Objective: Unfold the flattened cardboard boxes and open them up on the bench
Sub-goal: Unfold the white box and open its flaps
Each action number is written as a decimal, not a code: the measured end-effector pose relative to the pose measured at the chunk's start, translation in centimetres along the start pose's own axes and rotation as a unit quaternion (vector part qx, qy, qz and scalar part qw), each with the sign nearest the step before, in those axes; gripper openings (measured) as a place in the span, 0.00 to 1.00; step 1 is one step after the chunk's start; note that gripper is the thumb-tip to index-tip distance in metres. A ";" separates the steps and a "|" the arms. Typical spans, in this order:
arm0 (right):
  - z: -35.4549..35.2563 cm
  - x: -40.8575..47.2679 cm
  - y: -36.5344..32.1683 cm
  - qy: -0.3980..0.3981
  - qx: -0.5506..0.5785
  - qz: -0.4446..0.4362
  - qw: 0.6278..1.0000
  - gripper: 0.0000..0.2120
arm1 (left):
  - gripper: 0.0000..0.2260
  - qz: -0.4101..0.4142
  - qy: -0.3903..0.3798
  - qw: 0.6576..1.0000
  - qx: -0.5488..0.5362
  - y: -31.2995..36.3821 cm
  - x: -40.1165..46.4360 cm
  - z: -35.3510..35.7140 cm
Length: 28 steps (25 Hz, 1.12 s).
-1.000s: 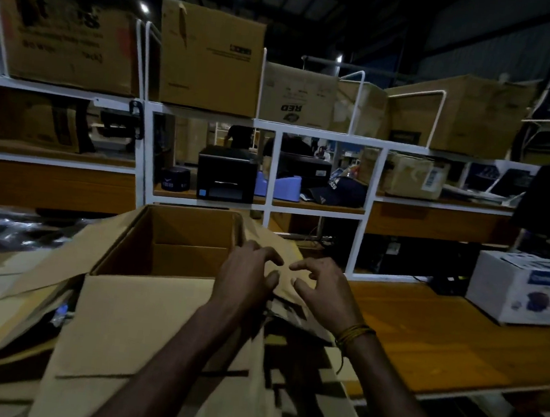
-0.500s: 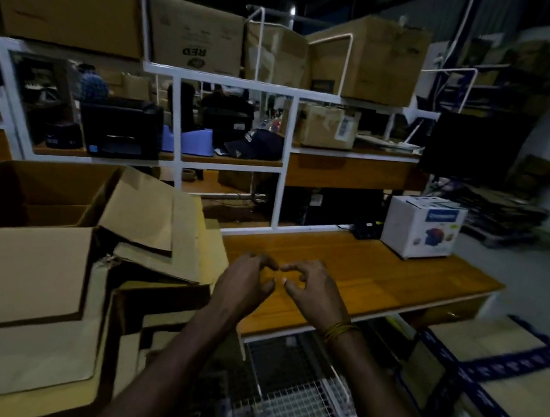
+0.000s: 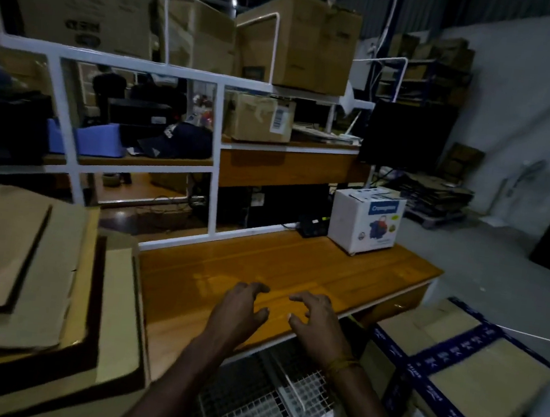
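Both hands have left the cardboard: left hand [image 3: 239,310] and right hand [image 3: 314,317] hover empty, fingers loosely curled, over the bench [image 3: 227,264]. Flattened cardboard boxes [image 3: 23,266] lie stacked at left. Best grip one by opposite edges before spreading it.

We list one orange wooden bench [image 3: 260,274], bearing flattened cardboard boxes [image 3: 38,285] stacked at left and a white carton [image 3: 364,221] far right.
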State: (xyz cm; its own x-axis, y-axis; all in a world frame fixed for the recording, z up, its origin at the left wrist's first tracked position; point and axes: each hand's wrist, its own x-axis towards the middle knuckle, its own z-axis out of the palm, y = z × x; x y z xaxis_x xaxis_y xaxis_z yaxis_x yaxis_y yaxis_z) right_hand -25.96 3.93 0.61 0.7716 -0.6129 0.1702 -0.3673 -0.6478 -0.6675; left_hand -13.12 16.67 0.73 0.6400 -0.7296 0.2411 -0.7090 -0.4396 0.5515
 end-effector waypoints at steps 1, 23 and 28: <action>-0.1 1.1 1.1 0.002 -0.005 0.009 1.000 0.17 | 0.20 0.002 -0.007 1.000 -0.004 -0.1 1.6 1.2; -3.0 30.5 18.0 0.151 -0.042 0.120 0.980 0.26 | 0.28 0.073 -0.102 0.992 -0.021 1.2 35.3 16.8; -5.3 39.6 23.5 0.148 -0.049 0.119 0.981 0.30 | 0.35 0.084 -0.087 0.993 0.011 1.8 47.0 20.9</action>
State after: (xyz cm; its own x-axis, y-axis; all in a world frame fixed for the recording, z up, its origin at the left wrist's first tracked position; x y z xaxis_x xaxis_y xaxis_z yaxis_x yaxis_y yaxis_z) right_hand -6.84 -37.94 -4.45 0.4788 -0.8471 0.2306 -0.5775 -0.5017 -0.6440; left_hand 9.53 -29.36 -3.66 0.4528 -0.8720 0.1860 -0.8087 -0.3138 0.4975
